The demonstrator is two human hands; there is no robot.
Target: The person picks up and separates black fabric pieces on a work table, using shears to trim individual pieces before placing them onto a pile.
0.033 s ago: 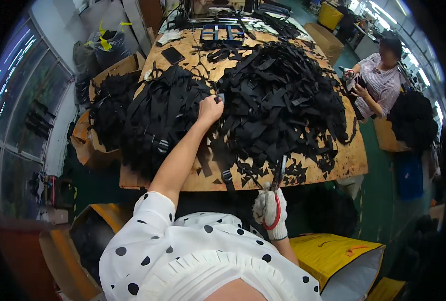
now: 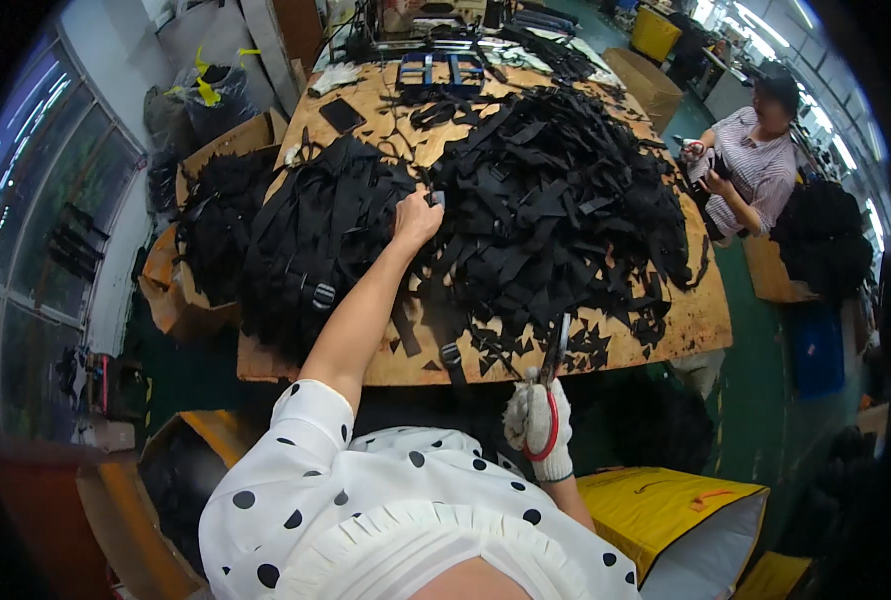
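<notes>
My left hand (image 2: 418,218) reaches over the worktable and is closed on a black strap, with a small greyish buckle (image 2: 437,198) showing beside its fingers. It sits between a heap of long black straps (image 2: 330,215) on the left and a larger pile of short black webbing pieces (image 2: 545,190) on the right. My right hand (image 2: 542,425), in a white knit glove, grips scissors (image 2: 550,400) with red handles near the table's front edge; their blades point away from me. Another black buckle (image 2: 451,355) on a strap lies at that edge.
Small triangular offcuts (image 2: 590,345) are scattered on the wooden table (image 2: 700,325). Farther back lie a phone (image 2: 342,115), a blue-framed tray (image 2: 435,72) and white gloves (image 2: 334,78). Cardboard boxes (image 2: 170,285) flank the left; a yellow bag (image 2: 665,510) stands right. A co-worker (image 2: 750,155) is at far right.
</notes>
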